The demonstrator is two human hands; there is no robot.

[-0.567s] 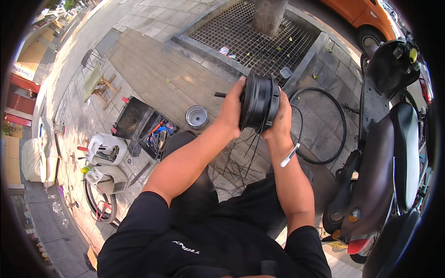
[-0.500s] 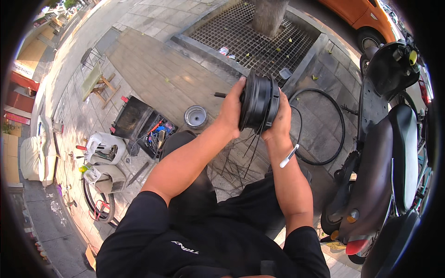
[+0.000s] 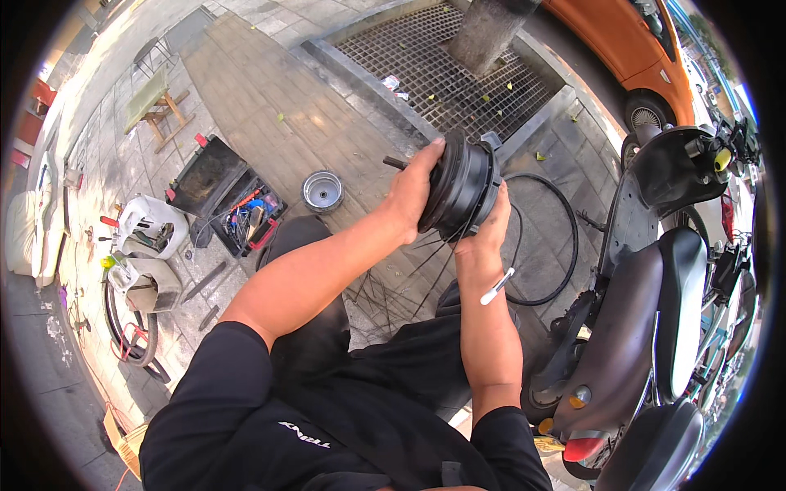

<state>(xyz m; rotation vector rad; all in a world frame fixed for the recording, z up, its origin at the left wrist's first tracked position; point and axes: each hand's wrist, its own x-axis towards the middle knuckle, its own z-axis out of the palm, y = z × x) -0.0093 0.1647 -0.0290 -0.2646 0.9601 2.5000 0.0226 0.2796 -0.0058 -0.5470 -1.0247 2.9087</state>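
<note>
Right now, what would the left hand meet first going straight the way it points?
The black, drum-shaped hub against the left hand; beyond, perhaps the dark square-mesh grating, though depth is unclear.

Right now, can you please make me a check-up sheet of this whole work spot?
Surface: grey paving, partly shaded.
Things in hand: black drum, held off the ground.
Clutter: open toolbox with tools inside, round metal part, two white containers.
Hands: left hand and right hand grip the drum from opposite sides.
Cables: thin dark strands below the drum; cannot tell if wires. A black loop lies to the right; hose or tyre, unclear.
Surroundings: tree trunk, orange car, scooter, small stool.
</note>
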